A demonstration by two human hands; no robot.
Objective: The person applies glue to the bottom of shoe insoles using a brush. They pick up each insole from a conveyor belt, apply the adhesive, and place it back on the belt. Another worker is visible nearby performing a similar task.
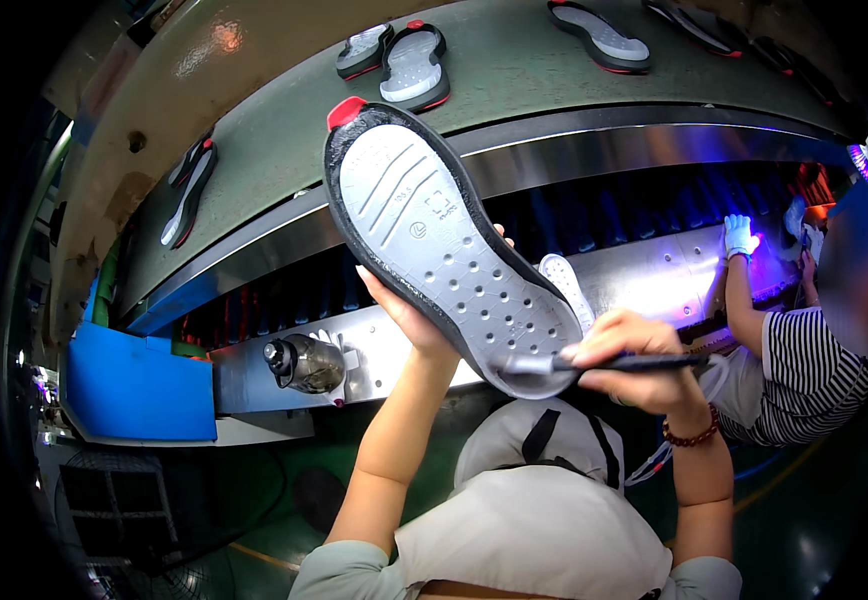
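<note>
A large shoe sole [424,235] is held up in front of me, its pale grey inner face with holes turned toward me. It has a black rim and a red tip at the upper end. My left hand [412,318] grips the sole from behind along its left edge; some fingertips show at the right edge. In my right hand [644,365] is a brush [544,365] with a dark handle, held between thumb and fingers. The brush head lies against the lower, rounded end of the sole.
Behind is a green conveyor belt [514,95] with a metal edge, carrying several soles such as one pair [414,65]. Below it stands a dark bottle [306,362] on a metal shelf [379,365]. At right, a co-worker's gloved hand [740,236] is under purple light.
</note>
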